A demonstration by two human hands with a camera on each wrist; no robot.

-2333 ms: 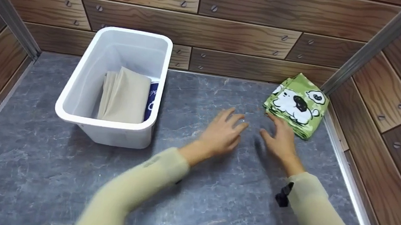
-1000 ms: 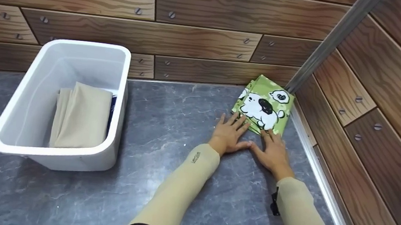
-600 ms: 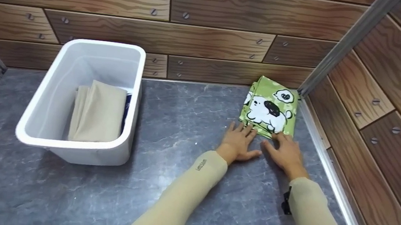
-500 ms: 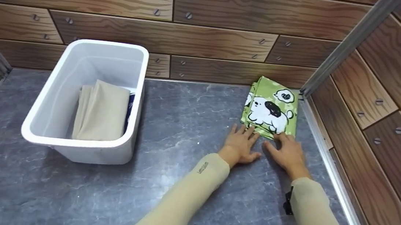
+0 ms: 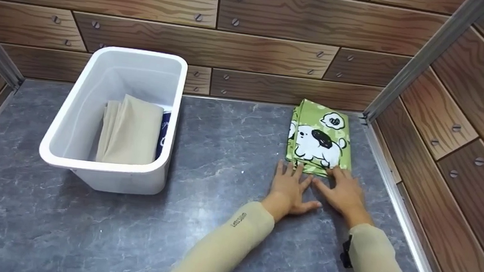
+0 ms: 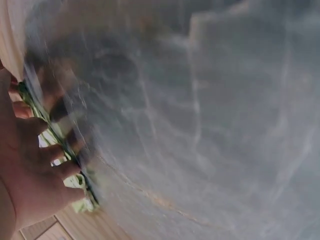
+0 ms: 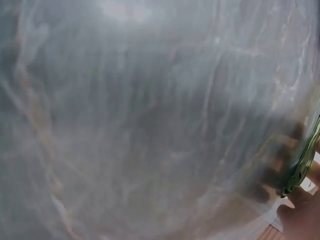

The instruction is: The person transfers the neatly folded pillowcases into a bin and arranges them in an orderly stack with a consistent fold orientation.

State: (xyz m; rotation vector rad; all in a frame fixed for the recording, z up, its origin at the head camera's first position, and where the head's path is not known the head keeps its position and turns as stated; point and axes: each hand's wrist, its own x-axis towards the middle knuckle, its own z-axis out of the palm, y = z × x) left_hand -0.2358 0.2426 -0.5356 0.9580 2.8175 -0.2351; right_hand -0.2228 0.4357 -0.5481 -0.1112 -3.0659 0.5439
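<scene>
In the head view a folded green cloth [image 5: 317,139] with a white-and-black dog print lies flat near the back right corner. My left hand [image 5: 287,191] is spread at its near left edge, fingertips on the fabric and thumb pointing right. At the near right edge, the fingertips of my right hand [image 5: 345,192] touch the cloth. The left wrist view shows straight fingers along the edge of the green cloth [image 6: 57,142]. Only part of the right hand [image 7: 302,215] and the layered cloth edge [image 7: 302,167] appear in the right wrist view.
A white plastic bin [image 5: 108,166] stands to the left. Inside it are a folded beige cloth [image 5: 135,132] and a dark blue item [image 5: 164,130], partly hidden. Wood-patterned walls [image 5: 276,52] enclose the grey marbled surface [image 5: 210,230] at the back and sides.
Both hands have come onto the green cloth's near edge. The cloth has slid toward me and turned straighter, away from the back right corner. The camera view has shifted too.
</scene>
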